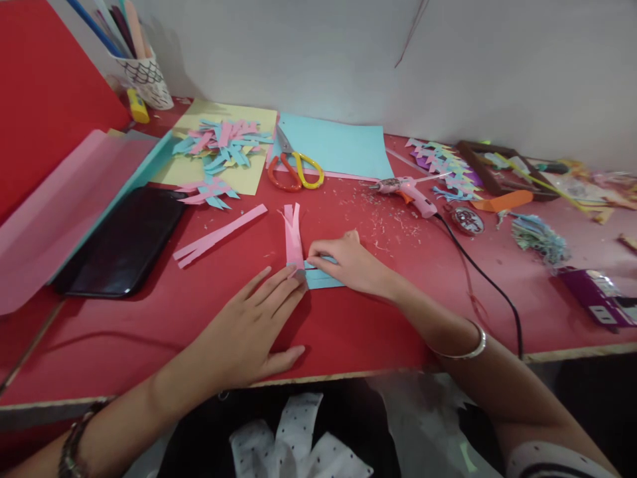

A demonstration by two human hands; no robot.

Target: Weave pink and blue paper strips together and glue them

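My left hand [263,312] lies flat on the red table, its fingertips pressing the lower end of a pink paper strip [293,242]. That strip stretches away from me, and its far end is slit into narrow tails. A light blue paper strip [321,279] runs off to the right from the same spot, crossing the pink one. Over the blue strip, my right hand [346,259] is closed, thumb and fingertips pinching part of it. Left of the hands rests another pink strip [219,236] with a split end. Under my left fingertips the joint of the strips is hidden.
Scissors [293,166], a pink glue gun [408,192] with a black cord, and a black phone [127,242] surround the work. Woven paper pieces [223,143] lie on a yellow sheet [249,182]. A blue sheet [338,143] is behind; a purple box [597,295] sits right.
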